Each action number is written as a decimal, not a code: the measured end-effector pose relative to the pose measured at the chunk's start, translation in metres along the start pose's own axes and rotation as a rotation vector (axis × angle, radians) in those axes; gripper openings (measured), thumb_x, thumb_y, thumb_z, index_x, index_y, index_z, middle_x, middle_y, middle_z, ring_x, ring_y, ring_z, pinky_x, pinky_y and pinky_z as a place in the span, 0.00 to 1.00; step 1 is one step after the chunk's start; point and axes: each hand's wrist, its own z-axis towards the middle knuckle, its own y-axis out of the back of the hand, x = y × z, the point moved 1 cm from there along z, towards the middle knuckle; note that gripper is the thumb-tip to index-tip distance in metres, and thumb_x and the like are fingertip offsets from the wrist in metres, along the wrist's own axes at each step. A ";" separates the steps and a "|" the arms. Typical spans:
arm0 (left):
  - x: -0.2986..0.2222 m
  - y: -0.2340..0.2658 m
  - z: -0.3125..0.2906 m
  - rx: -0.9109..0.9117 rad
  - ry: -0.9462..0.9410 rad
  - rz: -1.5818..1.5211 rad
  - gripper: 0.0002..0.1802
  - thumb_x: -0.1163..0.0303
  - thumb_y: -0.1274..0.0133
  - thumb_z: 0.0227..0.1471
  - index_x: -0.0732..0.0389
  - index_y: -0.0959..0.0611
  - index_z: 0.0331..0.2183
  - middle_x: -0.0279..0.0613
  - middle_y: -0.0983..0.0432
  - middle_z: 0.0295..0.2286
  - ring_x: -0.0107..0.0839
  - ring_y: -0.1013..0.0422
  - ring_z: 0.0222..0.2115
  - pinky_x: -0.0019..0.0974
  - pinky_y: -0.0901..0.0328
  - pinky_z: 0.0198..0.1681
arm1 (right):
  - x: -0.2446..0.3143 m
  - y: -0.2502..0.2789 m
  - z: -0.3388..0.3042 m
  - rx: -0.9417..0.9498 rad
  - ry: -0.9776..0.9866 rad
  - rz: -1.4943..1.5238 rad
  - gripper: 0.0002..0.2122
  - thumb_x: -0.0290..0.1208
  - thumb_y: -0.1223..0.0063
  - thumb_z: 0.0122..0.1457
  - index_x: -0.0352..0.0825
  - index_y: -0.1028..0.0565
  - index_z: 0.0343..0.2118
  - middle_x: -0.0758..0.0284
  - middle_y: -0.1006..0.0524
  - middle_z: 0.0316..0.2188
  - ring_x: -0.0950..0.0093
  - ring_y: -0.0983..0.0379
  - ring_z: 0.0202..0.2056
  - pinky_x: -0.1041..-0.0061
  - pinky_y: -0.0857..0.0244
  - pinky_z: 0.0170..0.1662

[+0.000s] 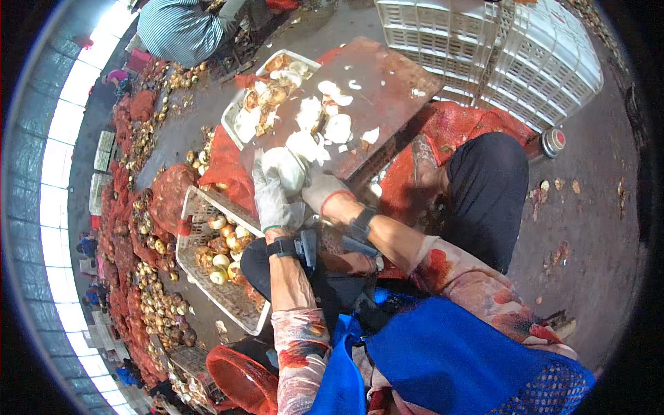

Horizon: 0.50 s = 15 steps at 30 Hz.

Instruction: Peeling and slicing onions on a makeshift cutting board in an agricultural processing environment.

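Observation:
My left hand [275, 202], in a pale work glove, is closed round a large peeled white onion [282, 168] at the near left edge of a brown board [387, 83]. Close on its right is my gloved right hand [322, 189], fingers bent in against the onion's side; what they grip, if anything, is hidden. White onion layers and trimmings [308, 114] lie heaped on the board just beyond both hands.
Left of my knees, a white crate [256, 322] holds unpeeled onions [221, 261]. Behind the board's left side stands a crate of peelings [230, 119]. Large white crates [539, 55] stand far right, beside a can [552, 142]. Red mesh sacks [171, 200] and loose onions cover the left floor; another person [181, 31] sits beyond.

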 end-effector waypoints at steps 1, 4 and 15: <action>-0.017 -0.005 -0.010 -0.009 0.011 0.008 0.28 0.61 0.58 0.61 0.55 0.41 0.60 0.42 0.39 0.54 0.36 0.37 0.51 0.36 0.36 0.49 | 0.004 -0.003 -0.001 0.011 0.000 -0.057 0.19 0.37 0.56 0.54 0.29 0.30 0.45 0.43 0.26 0.38 0.49 0.29 0.43 0.58 0.36 0.46; -0.010 0.005 -0.008 -0.152 0.055 0.036 0.29 0.56 0.55 0.59 0.51 0.39 0.59 0.44 0.35 0.51 0.36 0.33 0.46 0.39 0.32 0.44 | 0.012 -0.009 -0.020 0.086 -0.079 -0.129 0.22 0.40 0.54 0.55 0.32 0.35 0.51 0.46 0.25 0.40 0.52 0.28 0.45 0.60 0.35 0.47; 0.012 0.056 0.002 0.177 -0.201 0.723 0.26 0.64 0.60 0.59 0.52 0.39 0.59 0.51 0.47 0.58 0.42 0.45 0.57 0.39 0.45 0.57 | -0.005 0.041 -0.035 0.086 -0.042 0.301 0.15 0.39 0.45 0.51 0.28 0.26 0.30 0.67 0.28 0.17 0.76 0.32 0.16 0.74 0.40 0.17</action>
